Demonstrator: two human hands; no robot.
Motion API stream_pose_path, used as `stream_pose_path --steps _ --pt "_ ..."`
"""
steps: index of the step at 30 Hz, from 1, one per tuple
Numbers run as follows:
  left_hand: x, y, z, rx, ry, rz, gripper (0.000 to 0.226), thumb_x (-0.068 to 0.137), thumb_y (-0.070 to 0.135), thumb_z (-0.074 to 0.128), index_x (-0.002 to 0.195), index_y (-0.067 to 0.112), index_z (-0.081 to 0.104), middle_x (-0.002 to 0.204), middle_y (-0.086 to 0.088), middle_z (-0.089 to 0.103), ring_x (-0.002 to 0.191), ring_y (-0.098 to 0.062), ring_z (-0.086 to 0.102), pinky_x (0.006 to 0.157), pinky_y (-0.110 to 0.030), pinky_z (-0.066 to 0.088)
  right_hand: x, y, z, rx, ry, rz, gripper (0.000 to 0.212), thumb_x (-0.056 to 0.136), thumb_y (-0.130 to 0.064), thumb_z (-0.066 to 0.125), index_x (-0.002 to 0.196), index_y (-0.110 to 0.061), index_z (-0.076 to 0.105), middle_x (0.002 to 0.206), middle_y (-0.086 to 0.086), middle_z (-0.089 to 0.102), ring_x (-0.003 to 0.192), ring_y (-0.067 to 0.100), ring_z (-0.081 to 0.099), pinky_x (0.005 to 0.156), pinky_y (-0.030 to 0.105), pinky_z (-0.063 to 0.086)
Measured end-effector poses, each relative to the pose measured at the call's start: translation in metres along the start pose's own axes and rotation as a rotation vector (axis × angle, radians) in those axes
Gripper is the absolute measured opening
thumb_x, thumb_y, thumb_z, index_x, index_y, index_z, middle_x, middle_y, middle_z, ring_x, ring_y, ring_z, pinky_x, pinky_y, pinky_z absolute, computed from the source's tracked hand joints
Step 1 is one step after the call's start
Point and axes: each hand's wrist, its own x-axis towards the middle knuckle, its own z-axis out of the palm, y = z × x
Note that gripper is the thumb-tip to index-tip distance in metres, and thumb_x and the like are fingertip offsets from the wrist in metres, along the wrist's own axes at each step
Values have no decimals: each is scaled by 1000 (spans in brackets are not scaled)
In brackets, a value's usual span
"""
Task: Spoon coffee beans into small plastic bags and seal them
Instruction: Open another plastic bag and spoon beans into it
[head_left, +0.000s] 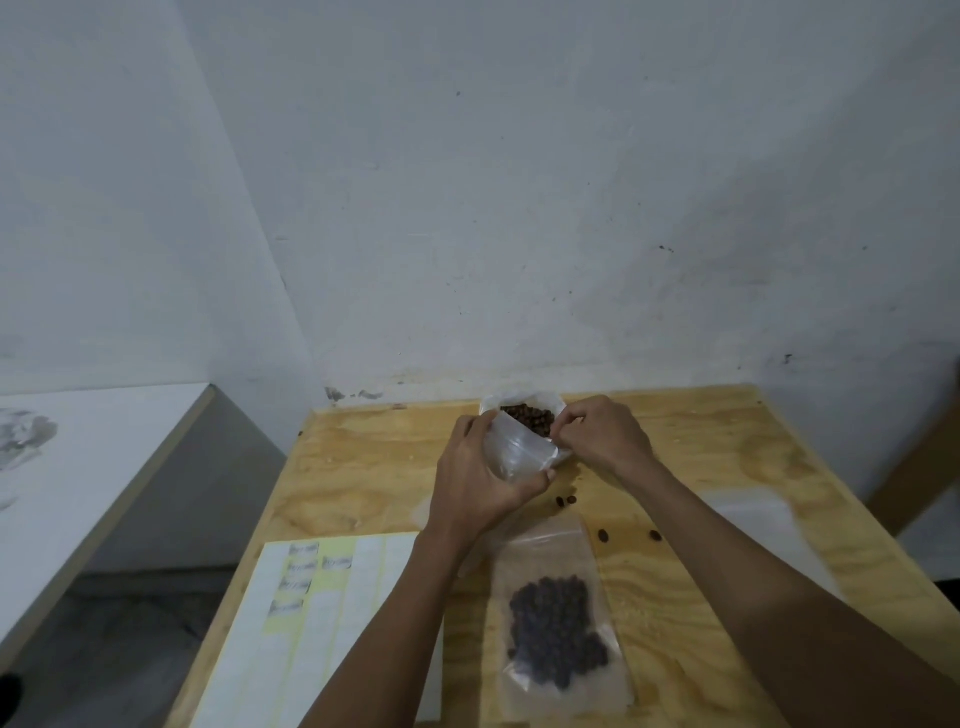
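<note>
Just right of the frame's centre, the left hand (478, 478) curls round a small clear bag (517, 452), thumb under its lower edge and fingers behind, holding it up off the wooden surface (701, 447). The right hand (602, 436) pinches the bag's upper right corner with bent fingers; I'd guess it is parting the mouth so beans can go in, though it could equally be pressing the seal. The bag looks empty from here. It is held directly in front of the white container of coffee beans (530, 418) at the surface's far edge, likely to keep the transfer short. I can see no spoon.

Lower down, right of centre, a filled bag (558, 629) lies flat beside the right forearm, set aside as finished, I think. A few loose beans (566, 500) lie between it and the hands. A label sheet (322, 613) lies at lower left, and more clear plastic (753, 512) at the right.
</note>
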Motion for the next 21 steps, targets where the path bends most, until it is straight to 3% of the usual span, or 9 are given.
stream_pose_path --steps 6,17,21 --pt "-2 -1 -1 2 -12 -4 104 61 74 71 141 11 51 128 3 53 105 -5 50 84 -18 40 -1 -1 -2 15 6 -10 20 79 -23 71 66 -37 78 84 -18 75 82 9 70 76 38 62" --pt "-2 1 -8 4 -19 6 101 62 69 77 141 12 51 129 3 52 109 -11 53 85 -21 41 -3 -7 -28 115 59 10 16 78 -25 73 64 -29 80 70 -16 75 71 13 74 76 43 64" --pt "0 3 -10 25 -1 -12 109 59 78 66 140 6 52 127 0 54 111 -14 55 85 -21 41 -6 -13 -43 159 41 -23 14 79 -21 75 68 -27 81 74 -14 77 79 11 73 76 37 62"
